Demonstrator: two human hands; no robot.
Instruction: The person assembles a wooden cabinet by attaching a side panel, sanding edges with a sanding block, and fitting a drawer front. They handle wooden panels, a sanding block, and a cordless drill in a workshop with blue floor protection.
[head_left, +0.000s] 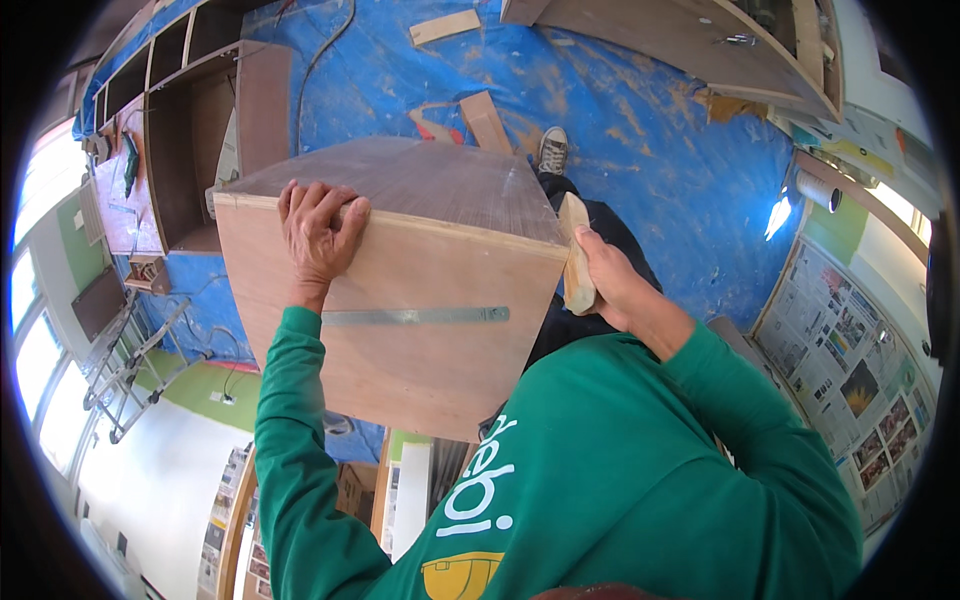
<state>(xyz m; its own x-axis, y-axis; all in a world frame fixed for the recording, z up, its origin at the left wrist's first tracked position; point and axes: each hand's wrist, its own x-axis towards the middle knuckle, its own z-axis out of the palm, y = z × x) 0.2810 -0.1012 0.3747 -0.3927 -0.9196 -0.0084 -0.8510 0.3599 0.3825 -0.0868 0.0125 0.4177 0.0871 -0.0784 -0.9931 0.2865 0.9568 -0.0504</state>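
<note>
Box (400, 365) sits in front of the person, a bit L of centre, above blue sheeting (640, 190). Progress: panels look joined along edges in view, so that part's prob. done; finish seems bare, hidden sides can't tell. Looks: dull brown upper face w/ pale dusty marks, lighter ply face nearer, metal ruler (430, 316) lying on it. L hand (322, 235) grips box edge, fingers over; R hand (615, 280) clasps wood block (577, 265) by R corner, contact unclear.
</note>
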